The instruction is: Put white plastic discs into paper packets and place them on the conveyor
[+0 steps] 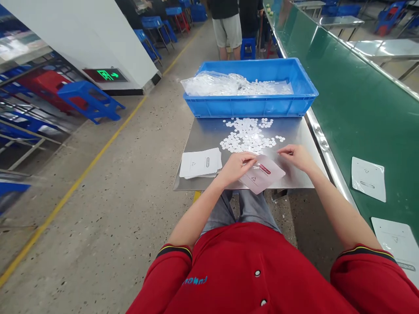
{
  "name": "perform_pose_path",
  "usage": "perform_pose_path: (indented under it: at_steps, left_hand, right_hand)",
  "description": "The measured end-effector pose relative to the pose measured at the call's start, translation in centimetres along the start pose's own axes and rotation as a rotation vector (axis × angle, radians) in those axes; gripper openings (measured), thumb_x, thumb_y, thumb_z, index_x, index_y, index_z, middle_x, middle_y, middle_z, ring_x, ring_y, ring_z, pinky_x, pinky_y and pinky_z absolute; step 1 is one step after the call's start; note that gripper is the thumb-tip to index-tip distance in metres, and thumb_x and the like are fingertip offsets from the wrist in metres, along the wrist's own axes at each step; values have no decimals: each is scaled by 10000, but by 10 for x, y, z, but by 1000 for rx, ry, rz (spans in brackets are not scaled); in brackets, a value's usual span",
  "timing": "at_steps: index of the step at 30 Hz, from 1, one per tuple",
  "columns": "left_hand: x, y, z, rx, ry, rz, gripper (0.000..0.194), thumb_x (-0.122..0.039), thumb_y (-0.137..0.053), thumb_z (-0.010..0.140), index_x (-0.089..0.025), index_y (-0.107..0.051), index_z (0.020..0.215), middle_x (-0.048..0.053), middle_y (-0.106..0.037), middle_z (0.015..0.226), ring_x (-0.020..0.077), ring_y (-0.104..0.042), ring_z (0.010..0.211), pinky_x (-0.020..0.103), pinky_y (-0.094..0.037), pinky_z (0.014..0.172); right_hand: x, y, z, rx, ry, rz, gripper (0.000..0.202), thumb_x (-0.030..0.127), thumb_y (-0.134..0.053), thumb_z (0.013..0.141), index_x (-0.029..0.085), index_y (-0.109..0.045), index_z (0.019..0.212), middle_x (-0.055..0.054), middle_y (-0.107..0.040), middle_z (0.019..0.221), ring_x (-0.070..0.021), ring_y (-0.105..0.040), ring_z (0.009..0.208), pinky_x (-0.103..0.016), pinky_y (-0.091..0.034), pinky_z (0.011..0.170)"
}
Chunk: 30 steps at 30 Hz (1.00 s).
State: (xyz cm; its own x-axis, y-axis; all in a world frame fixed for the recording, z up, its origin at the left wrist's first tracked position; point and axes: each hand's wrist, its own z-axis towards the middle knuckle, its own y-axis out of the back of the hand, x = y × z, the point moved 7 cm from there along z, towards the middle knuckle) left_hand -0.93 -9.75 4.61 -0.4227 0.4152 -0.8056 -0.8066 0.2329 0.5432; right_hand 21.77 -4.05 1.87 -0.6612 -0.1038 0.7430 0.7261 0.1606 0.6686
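Red cloth of a short-sleeved shirt [242,270] was shown nearest the camera, with grey jeans [240,207] seen beyond it, under the near edge of a metal table [206,135]. Above that edge, a pinkish pouch [266,175] marked with a red label was held slantwise by the left hand [238,168], its upper left part pinched between thumb and fingers. Just to the right of the pouch, the right hand [296,157] was held over the table with thumb and forefinger close together; whether anything was gripped between their tips could not be told. On the far side of the pouch, small white discs [248,135] were spread loosely across the middle of the table. At the near left corner, a stack of white pouches [198,163] was set, its edges unevenly aligned. Across the far end, a blue crate [248,108] was placed, filled partly with more white pieces [265,88] and a clear plastic bag [211,85] draped over its left rim. The table was flanked on the right by a green conveyor belt [343,109], on which one white pouch [369,179] was laid farther off and another flat pouch [394,242] nearer
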Motion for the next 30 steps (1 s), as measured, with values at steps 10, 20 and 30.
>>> perform_pose_path:
  at_steps: [10,20,30]
  left_hand:
    - [-6,-45,23,218,-108,-47,288,-302,-521,967,-208,-777,874,45,-784,934,188,-708,876,310,-542,834]
    - [11,-55,17,275,13,-179,270,-336,-575,944,-224,-818,981,56,-805,1072,219,-735,983,327,-553,872]
    - [6,-53,12,198,-84,-95,293,-306,-547,990,-287,-799,1139,31,-731,1330,227,-691,1220,412,-523,1090]
  right_hand:
    - [42,-13,-24,118,256,215,208,380,-673,845,244,-819,903,-55,-763,980,-192,-671,844,-347,-530,743]
    - [-13,-6,-26,-237,-17,-10,187,262,-622,883,222,-801,917,-60,-794,935,-231,-715,852,-378,-547,798]
    - [-7,1,-32,-277,-28,-244,95,291,-701,884,272,-794,885,-15,-799,994,-216,-711,822,-348,-495,710]
